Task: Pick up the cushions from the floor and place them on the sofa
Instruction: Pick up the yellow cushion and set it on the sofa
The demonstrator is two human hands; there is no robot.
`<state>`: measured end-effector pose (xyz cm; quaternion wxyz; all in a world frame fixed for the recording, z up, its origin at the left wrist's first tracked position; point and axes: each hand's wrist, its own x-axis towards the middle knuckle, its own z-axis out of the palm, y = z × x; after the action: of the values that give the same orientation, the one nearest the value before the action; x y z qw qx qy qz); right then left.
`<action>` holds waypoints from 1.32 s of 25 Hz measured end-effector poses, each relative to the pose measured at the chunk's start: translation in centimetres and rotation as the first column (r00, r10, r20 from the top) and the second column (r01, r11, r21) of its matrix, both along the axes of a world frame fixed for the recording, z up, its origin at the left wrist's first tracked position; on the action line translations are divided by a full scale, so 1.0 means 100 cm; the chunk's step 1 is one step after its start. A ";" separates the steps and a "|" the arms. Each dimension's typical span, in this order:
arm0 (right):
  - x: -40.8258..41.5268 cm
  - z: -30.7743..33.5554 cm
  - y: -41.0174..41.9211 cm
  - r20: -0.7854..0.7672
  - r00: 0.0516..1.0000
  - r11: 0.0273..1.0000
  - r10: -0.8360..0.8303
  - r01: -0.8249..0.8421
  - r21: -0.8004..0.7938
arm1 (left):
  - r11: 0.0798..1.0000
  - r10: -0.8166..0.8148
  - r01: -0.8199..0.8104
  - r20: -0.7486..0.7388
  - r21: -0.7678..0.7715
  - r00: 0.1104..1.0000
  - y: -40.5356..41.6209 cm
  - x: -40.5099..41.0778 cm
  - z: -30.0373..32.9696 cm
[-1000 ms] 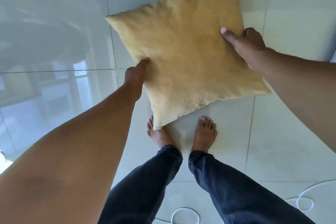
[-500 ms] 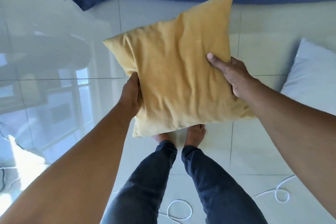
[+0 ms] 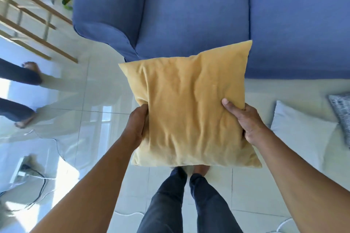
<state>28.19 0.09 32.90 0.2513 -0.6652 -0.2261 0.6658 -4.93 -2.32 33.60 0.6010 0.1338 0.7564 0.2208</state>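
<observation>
Now the blue sofa (image 3: 189,15) fills the top, nearer than before. Left hand (image 3: 136,125) and right hand (image 3: 244,123) clamp the yellow cushion (image 3: 189,111) above the floor; it hides the feet.

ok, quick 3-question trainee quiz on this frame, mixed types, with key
1. True or false: the yellow cushion already rests on the blue sofa.
2. Multiple choice: how is the yellow cushion held? A) left hand only B) right hand only C) both hands, one on each side edge
3. Short answer: which cushions lie on the floor at the right?

Key
1. False: it is held in the air in front of the sofa seat.
2. C: left hand and right hand grip opposite edges.
3. A white cushion and a grey patterned cushion, partly cut off at the frame edge.
</observation>
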 end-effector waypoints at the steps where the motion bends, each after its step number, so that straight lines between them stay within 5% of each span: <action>1: 0.001 0.019 0.004 -0.011 1.000 1.000 0.000 0.000 0.023 | 1.000 0.001 -0.001 -0.003 0.027 1.000 0.006 -0.001 0.020; 10: -0.005 0.145 0.060 -0.166 0.985 0.969 -0.035 0.074 0.236 | 0.949 0.044 -0.028 -0.045 0.313 0.998 0.056 -0.006 0.153; 33: -0.009 0.220 0.410 -0.169 0.971 0.909 -0.168 0.219 0.354 | 0.876 -0.044 -0.021 0.124 0.482 0.991 0.423 -0.025 0.172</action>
<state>27.24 41.10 54.87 0.4515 -0.5784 -0.2629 0.6265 -7.42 40.00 50.80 0.5982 0.2687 0.6359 0.4068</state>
